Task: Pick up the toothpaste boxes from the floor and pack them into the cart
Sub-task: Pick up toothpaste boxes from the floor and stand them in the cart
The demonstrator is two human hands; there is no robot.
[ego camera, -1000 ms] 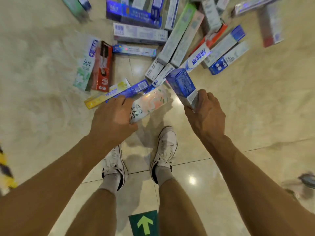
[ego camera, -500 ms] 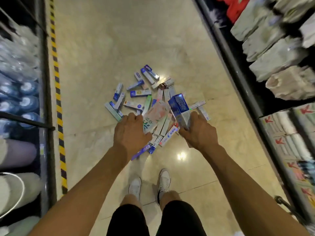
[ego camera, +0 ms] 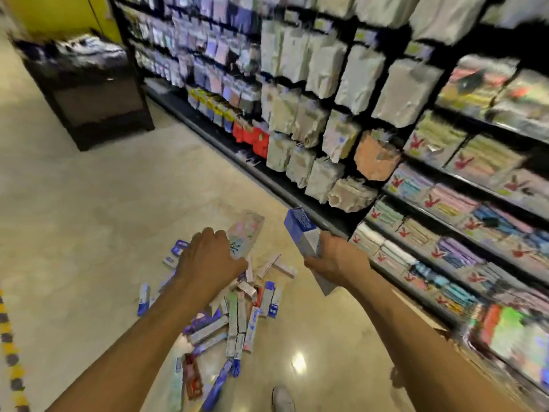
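My left hand grips a pale floral toothpaste box, held up above the floor. My right hand grips a blue and white toothpaste box, tilted with its blue end up. Below both hands, several toothpaste boxes lie scattered in a heap on the beige tiled floor. The cart is not in view.
Dark store shelves packed with goods run along the right side and the back. A dark display stand sits at the far left. A yellow-black striped line runs down the left edge. One white shoe shows at the bottom.
I have stood up and turned right; both hands rose with their boxes, the heap now lies lower, and shelves fill the right side of the view.
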